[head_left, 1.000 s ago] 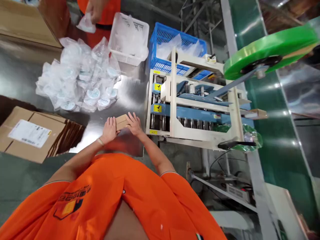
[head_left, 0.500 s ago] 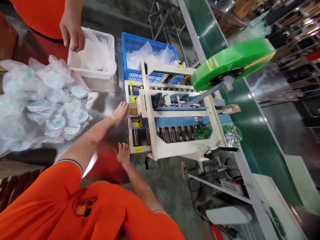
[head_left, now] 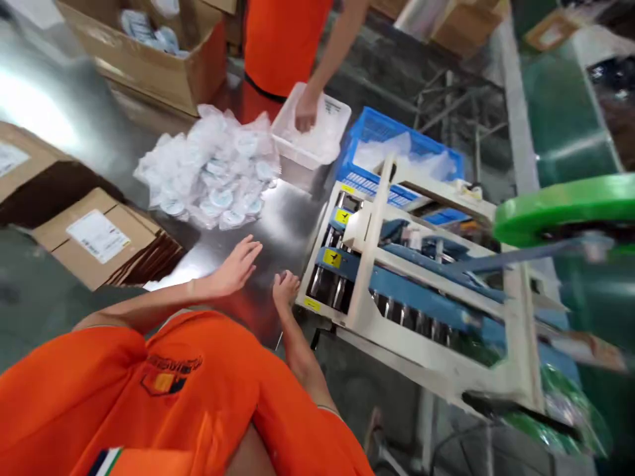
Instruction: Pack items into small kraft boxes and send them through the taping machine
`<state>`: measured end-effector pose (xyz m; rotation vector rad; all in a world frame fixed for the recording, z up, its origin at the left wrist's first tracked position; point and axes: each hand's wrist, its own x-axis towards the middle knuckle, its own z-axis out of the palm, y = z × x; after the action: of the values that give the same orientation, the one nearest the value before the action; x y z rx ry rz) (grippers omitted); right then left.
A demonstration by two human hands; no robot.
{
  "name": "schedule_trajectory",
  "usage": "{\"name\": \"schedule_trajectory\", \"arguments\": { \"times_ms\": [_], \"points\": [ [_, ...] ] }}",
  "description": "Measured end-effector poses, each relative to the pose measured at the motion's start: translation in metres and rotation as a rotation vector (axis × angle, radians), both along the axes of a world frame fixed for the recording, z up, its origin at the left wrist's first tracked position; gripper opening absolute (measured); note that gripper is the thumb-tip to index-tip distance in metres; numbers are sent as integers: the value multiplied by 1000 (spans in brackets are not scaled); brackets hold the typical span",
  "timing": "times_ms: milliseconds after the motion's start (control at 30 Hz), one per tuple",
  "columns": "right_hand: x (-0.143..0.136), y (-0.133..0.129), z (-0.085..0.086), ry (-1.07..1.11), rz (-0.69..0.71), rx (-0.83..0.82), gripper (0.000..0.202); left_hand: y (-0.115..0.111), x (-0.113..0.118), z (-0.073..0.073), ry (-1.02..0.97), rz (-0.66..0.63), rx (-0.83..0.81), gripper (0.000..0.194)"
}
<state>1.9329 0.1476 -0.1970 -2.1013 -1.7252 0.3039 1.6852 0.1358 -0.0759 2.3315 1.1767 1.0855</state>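
My left hand (head_left: 238, 266) is held over the metal table (head_left: 282, 228), fingers stretched and holding nothing. Nearer the taping machine (head_left: 367, 291), my right hand (head_left: 286, 289) has its fingers loosely curled beside the machine's corner; nothing shows in it. A heap of clear plastic bags with round white and blue items (head_left: 213, 172) lies on the table beyond my left hand. The machine has rollers, blue rails and a large green tape roll (head_left: 565, 205) on an arm.
Flattened cartons (head_left: 133, 244) are stacked at the left. An open cardboard box (head_left: 143, 73) stands behind the heap. Another person's hand (head_left: 306, 112) reaches into a white basket (head_left: 330, 142), beside a blue crate (head_left: 417, 142). A green conveyor (head_left: 565, 112) runs at the right.
The view has swung left, bringing the cartons into sight. My left hand has come off the box at the machine's entry. The other person's hand has lowered into the white basket.
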Motion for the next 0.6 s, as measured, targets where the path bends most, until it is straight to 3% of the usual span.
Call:
{"name": "schedule_trajectory", "arguments": {
  "times_ms": [67, 133, 200, 267, 367, 433, 533, 600],
  "points": [
    [-35, 27, 21, 108, 157, 50, 37, -42, -73, 9, 12, 311, 20, 54],
    [-92, 56, 51, 245, 446, 113, 38, -77, -137, 14, -3, 720, 41, 46],
    [-165, 78, 86, 323, 728, 132, 38, -104, -188, 11, -26, 1115, 43, 40],
    [-240, 85, 122, 254, 915, 91, 36, -123, -223, 2, -57, 1366, -20, 31],
    [-328, 69, 159, 27, 1049, 16, 29, -137, -249, -15, -144, 1429, -170, 13],
    [-359, 48, 169, -75, 1042, 3, 25, -142, -252, -19, -210, 1406, -199, 13],
    [-369, 25, 168, -20, 976, 16, 24, -148, -242, -10, -271, 1413, -198, 14],
    [-351, 26, 167, 193, 922, -18, 30, -150, -226, 2, -278, 1374, -186, 21]
  ]
}}
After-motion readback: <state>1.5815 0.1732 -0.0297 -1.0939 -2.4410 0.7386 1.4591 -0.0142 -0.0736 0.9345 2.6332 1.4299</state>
